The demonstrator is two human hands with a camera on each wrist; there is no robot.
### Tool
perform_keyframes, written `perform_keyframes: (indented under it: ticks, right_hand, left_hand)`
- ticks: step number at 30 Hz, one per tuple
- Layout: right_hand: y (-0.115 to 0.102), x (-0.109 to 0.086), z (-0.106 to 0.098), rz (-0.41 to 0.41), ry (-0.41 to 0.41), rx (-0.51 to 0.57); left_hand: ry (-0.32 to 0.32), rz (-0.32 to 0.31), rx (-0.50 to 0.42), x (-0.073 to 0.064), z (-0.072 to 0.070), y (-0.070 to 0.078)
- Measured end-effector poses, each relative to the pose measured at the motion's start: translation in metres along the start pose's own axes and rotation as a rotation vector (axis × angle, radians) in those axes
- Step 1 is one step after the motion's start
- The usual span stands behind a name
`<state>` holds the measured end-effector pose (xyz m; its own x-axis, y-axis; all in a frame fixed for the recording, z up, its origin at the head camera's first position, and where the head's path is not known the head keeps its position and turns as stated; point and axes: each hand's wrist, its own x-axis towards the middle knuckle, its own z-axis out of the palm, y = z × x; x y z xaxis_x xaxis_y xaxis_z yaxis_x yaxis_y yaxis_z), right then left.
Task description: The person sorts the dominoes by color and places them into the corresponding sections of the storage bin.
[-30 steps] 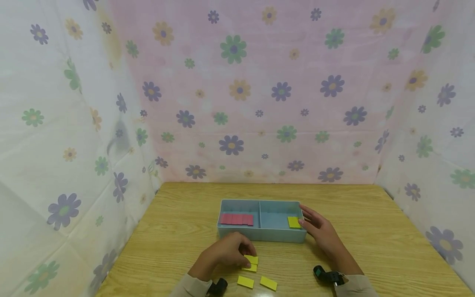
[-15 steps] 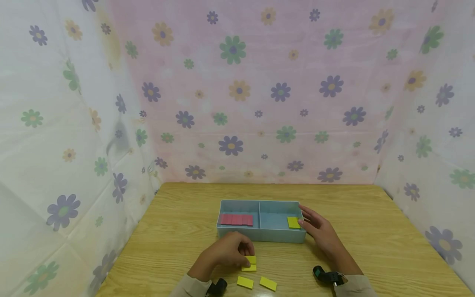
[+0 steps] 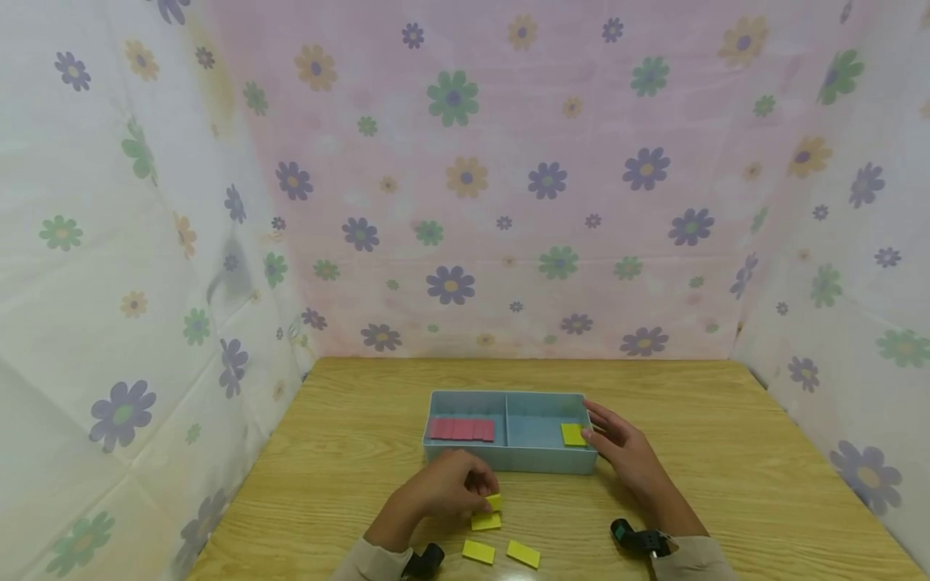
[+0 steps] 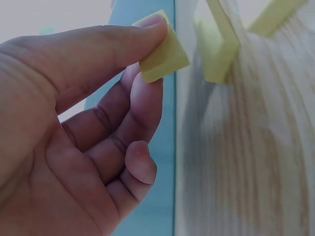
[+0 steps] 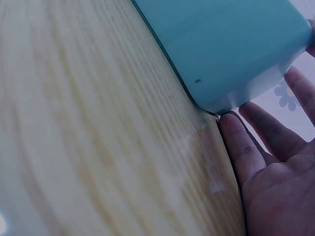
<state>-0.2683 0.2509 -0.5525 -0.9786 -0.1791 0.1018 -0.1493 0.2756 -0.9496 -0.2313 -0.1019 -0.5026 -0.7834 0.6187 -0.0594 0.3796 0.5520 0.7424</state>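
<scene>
My left hand pinches a small yellow rectangular tile between thumb and fingertips, in front of the light blue box. Tilted, that tile overlaps another yellow tile on the table in the head view. Nearer the front edge two more yellow tiles lie flat, a left one and a right one. My right hand holds the box's right end, thumb over the rim and fingers against the outside. In the right wrist view those fingertips reach the box's lower corner.
A divider splits the box into two compartments. Several pink tiles lie in a row in the left one, and yellow pieces sit at the right one's far right. Flowered cloth walls surround the wooden table.
My left thumb and fingers have tilted the upper yellow tile up from the one below it. The right hand and the box stay in place.
</scene>
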Motion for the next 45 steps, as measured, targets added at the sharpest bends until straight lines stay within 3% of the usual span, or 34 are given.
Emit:
perform_keyframes:
  ticks: [15, 23, 31, 37, 45]
  right_hand:
    - [-0.007, -0.003, 0.001, -0.002, 0.004, 0.002]
    - [-0.002, -0.001, 0.001, 0.006, 0.006, 0.006]
    - [0.000, 0.000, 0.000, 0.005, 0.007, 0.005]
    - [0.000, 0.000, 0.000, -0.005, 0.009, 0.012]
    - [-0.002, -0.001, 0.000, 0.002, 0.005, 0.014]
  left_hand:
    - [0.019, 0.069, 0.016, 0.000, -0.012, 0.024]
    - [0.028, 0.100, -0.051, 0.005, -0.019, 0.037]
    - [0.112, 0.034, -0.139, 0.012, -0.025, 0.044]
    - [0.181, 0.035, -0.192, 0.019, -0.029, 0.047]
    - [0.157, 0.025, -0.319, 0.032, -0.034, 0.058]
